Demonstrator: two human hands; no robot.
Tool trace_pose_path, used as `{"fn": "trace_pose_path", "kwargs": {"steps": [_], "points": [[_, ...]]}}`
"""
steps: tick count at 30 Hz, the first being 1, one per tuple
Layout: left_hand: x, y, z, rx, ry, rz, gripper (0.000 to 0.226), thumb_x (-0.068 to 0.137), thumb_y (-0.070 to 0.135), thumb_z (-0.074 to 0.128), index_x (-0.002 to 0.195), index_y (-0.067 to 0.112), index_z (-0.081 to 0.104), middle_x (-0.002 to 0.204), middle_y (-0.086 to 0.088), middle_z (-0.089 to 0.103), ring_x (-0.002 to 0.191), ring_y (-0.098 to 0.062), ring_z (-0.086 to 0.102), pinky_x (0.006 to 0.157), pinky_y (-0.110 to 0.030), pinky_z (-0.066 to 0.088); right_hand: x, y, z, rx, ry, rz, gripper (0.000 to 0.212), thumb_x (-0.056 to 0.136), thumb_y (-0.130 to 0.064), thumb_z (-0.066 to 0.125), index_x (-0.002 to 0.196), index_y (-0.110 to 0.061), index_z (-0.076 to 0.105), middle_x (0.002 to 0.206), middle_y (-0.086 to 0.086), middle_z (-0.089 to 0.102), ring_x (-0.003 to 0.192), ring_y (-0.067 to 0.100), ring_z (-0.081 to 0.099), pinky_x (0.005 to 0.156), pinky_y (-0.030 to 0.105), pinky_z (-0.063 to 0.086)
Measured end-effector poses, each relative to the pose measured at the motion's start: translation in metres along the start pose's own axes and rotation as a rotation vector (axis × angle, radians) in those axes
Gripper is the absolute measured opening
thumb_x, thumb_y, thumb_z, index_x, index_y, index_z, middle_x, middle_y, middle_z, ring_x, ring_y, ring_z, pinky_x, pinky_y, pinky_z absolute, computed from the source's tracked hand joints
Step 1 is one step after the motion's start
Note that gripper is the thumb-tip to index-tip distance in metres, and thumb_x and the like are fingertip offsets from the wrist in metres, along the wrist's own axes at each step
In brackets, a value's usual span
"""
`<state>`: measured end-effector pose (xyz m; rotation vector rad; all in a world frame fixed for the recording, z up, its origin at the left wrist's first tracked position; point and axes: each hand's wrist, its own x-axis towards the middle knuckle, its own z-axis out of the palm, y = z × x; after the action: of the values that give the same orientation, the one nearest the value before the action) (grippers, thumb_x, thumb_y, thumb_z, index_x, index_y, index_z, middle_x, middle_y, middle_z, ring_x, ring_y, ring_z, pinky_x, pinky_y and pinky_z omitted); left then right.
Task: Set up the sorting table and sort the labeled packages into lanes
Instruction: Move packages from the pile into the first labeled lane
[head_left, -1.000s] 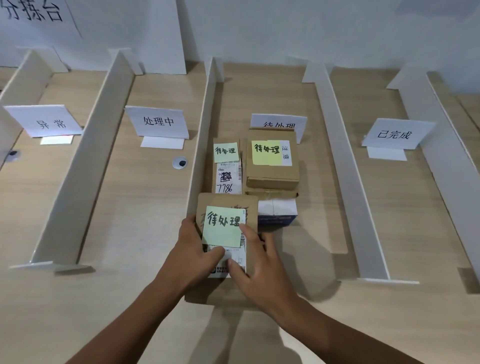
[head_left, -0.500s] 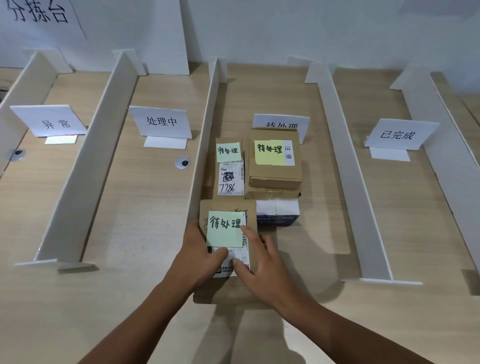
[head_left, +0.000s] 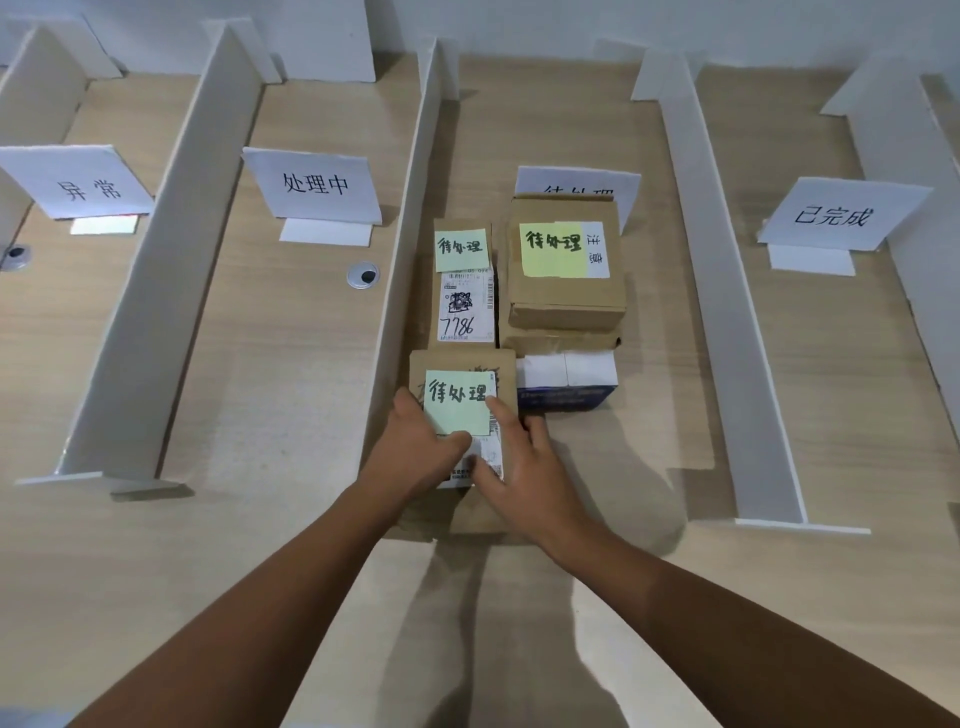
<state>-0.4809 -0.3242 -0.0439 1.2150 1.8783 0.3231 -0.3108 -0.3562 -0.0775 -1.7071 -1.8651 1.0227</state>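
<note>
Grip: left hand (head_left: 415, 452) clasps the package's left edge, thumb on top; right hand (head_left: 524, 467) holds its right edge, forefinger laid on the note.
Held: flat brown cardboard package (head_left: 467, 359) with a square pale-green sticky note (head_left: 457, 402) and a white printed label on top.
Place: near end of the third lane from the left, beside the smooth white divider (head_left: 410, 234), on the pale wood-grain table (head_left: 260, 519).
Beyond: a narrow cardboard parcel (head_left: 462, 291) lies just farther; to its right a boxy carton (head_left: 566, 260) is stacked above a white-and-blue box (head_left: 566, 384).
</note>
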Motion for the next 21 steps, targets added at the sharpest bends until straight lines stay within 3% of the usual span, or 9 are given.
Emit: {"fn": "trace_pose_path", "kwargs": {"steps": [3, 5, 7, 9, 11, 13, 15, 18, 21], "points": [[-0.009, 0.004, -0.006, 0.021, -0.016, 0.006, 0.063, 0.085, 0.031, 0.075, 0.127, 0.02, 0.03, 0.139, -0.005, 0.054, 0.107, -0.018, 0.061, 0.058, -0.019, 0.054, -0.005, -0.006, -0.004, -0.021, -0.016, 0.006, 0.069, 0.098, -0.046, 0.057, 0.154, -0.046, 0.018, 0.138, 0.006, 0.036, 0.126, 0.023, 0.053, 0.095, 0.033, 0.053], [-0.021, 0.013, -0.013, 0.107, 0.045, 0.077, 0.075, 0.086, 0.031, 0.075, 0.142, 0.015, 0.028, 0.143, -0.008, 0.047, 0.124, -0.026, 0.054, 0.082, -0.035, 0.061, -0.013, -0.015, -0.015, -0.064, -0.005, 0.001, 0.066, 0.1, -0.053, 0.049, 0.156, -0.047, 0.014, 0.142, 0.005, 0.035, 0.129, 0.023, 0.049, 0.098, 0.034, 0.051], [-0.033, 0.03, -0.02, 0.262, 0.175, 0.264, 0.081, 0.088, 0.035, 0.071, 0.152, 0.015, 0.024, 0.151, -0.01, 0.039, 0.138, -0.03, 0.04, 0.106, -0.044, 0.049, -0.027, -0.026, -0.037, -0.088, 0.06, -0.021, 0.064, 0.1, -0.056, 0.044, 0.157, -0.045, 0.016, 0.143, 0.003, 0.036, 0.128, 0.022, 0.047, 0.099, 0.034, 0.049], [-0.051, 0.057, -0.021, 0.359, 0.235, 0.508, 0.08, 0.091, 0.039, 0.066, 0.156, 0.014, 0.026, 0.158, -0.01, 0.033, 0.145, -0.03, 0.03, 0.116, -0.046, 0.035, -0.047, -0.033, -0.071, -0.156, 0.136, -0.042, 0.064, 0.097, -0.06, 0.039, 0.156, -0.041, 0.021, 0.15, 0.0, 0.033, 0.135, 0.021, 0.039, 0.104, 0.037, 0.045], [-0.067, 0.092, -0.013, 0.399, 0.177, 0.712, 0.076, 0.094, 0.038, 0.063, 0.156, 0.008, 0.032, 0.159, -0.013, 0.035, 0.147, -0.031, 0.026, 0.121, -0.043, 0.024, -0.07, -0.033, -0.112, -0.264, 0.238, -0.049, 0.065, 0.097, -0.06, 0.039, 0.156, -0.035, 0.03, 0.157, 0.002, 0.031, 0.141, 0.023, 0.034, 0.107, 0.04, 0.042], [-0.084, 0.128, 0.007, 0.439, 0.116, 0.865, 0.072, 0.096, 0.042, 0.061, 0.154, 0.007, 0.037, 0.157, -0.014, 0.038, 0.146, -0.032, 0.028, 0.123, -0.044, 0.02, -0.097, -0.023, -0.158, -0.332, 0.344, -0.045, 0.061, 0.098, -0.049, 0.052, 0.154, -0.027, 0.039, 0.157, 0.007, 0.035, 0.142, 0.027, 0.035, 0.109, 0.044, 0.041], [-0.107, 0.163, 0.036, 0.508, 0.047, 0.945, 0.079, 0.096, 0.057, 0.053, 0.157, 0.013, 0.031, 0.161, -0.01, 0.033, 0.149, -0.033, 0.024, 0.123, -0.045, 0.017, -0.133, -0.008, -0.204, -0.359, 0.426, 0.007, 0.06, 0.099, -0.042, 0.058, 0.154, -0.024, 0.041, 0.157, 0.01, 0.035, 0.143, 0.028, 0.033, 0.112, 0.044, 0.038], [-0.152, 0.208, 0.088, 0.549, -0.042, 1.04, 0.09, 0.09, 0.074, 0.041, 0.161, 0.025, 0.018, 0.169, -0.001, 0.017, 0.155, -0.033, 0.007, 0.126, -0.046, 0.007, -0.2, 0.019, -0.266, -0.423, 0.549, 0.129, 0.061, 0.099, -0.046, 0.056, 0.155, -0.026, 0.039, 0.159, 0.01, 0.034, 0.146, 0.027, 0.03, 0.114, 0.043, 0.034], [-0.203, 0.251, 0.141, 0.573, -0.101, 1.18, 0.094, 0.085, 0.083, 0.034, 0.161, 0.031, 0.016, 0.17, 0.004, 0.013, 0.156, -0.03, 0.001, 0.126, -0.046, 0.004, -0.268, 0.048, -0.315, -0.495, 0.634, 0.238, 0.063, 0.099, -0.051, 0.053, 0.155, -0.026, 0.038, 0.159, 0.012, 0.035, 0.146, 0.03, 0.03, 0.115, 0.046, 0.034]]}}
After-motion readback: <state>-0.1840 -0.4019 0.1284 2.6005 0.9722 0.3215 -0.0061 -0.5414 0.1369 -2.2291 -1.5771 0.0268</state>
